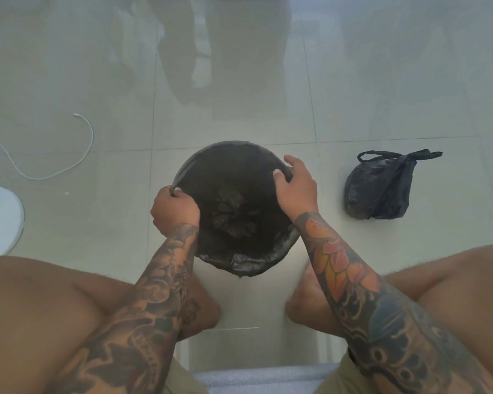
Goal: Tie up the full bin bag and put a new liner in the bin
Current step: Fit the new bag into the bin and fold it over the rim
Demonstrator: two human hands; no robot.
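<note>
Here the round bin (182, 172) stands on the tiled floor (382, 81) between the person's knees, a black liner (248, 261) folded over its rim. The left hand (173, 209) pinches the liner at nine o'clock; the right hand (295, 185) grips the rim at two o'clock. The tied full bag (377, 191) sits well apart at three o'clock.
</note>
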